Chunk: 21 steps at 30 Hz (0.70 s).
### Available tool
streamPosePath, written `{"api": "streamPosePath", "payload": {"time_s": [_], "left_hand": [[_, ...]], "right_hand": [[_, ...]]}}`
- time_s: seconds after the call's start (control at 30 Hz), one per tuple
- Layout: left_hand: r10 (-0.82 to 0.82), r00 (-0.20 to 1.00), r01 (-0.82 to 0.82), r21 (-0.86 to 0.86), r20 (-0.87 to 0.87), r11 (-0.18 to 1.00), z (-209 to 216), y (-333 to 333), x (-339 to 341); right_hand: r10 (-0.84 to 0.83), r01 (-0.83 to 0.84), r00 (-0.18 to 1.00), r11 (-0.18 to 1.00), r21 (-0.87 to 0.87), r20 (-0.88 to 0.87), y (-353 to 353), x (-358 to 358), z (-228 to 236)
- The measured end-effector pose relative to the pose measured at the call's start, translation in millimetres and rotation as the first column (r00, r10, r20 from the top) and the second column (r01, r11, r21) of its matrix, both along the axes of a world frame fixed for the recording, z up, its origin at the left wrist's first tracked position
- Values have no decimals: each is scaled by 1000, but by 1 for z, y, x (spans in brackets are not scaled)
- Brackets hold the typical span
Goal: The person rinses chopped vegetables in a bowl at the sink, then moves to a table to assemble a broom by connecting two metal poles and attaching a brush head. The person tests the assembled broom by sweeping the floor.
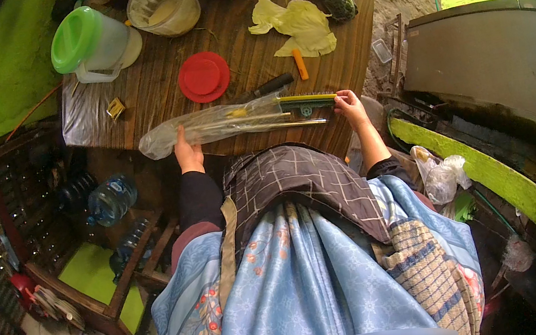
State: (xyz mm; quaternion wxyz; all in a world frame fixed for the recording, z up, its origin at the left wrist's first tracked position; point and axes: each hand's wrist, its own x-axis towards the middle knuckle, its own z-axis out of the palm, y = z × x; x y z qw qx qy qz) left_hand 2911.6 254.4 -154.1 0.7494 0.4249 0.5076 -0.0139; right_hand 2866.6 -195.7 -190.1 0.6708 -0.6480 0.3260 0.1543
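A long clear plastic bag [208, 129] lies across the front edge of the wooden table, directly before me. Several thin, straight rods [296, 122] reach out of its right end, along with a yellow strip [306, 98] above a dark green printed piece. My left hand [188, 152] is closed on the lower side of the bag, its thumb on top. With bent fingers, my right hand [350, 106] pinches the right end of the yellow strip. Just beyond the bag are a dark-handled knife [270, 86], its blade partly hidden, and an orange stick-like object [299, 65].
On the table [140, 89] stand a green-lidded container [86, 42], a white bucket [163, 7] and a red round lid [204, 77]. Pale cabbage leaves [296, 23] lie farther back. A grey refrigerator [484, 68] is at right; blue water bottles [111, 200] are below left.
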Motion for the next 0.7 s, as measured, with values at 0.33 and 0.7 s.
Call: {"api": "streamPosePath", "payload": {"time_s": [0.33,0.7], "left_hand": [[-64,998,63,-14,-8,998,14,-8,-3],[-85,996,85,-78,10,993,25,-17,5]], "right_hand": [[-162,154,953,987,-51,-257,-2,10,-2],[-208,158,964,949,-274,-164,-4,7,-1]]}}
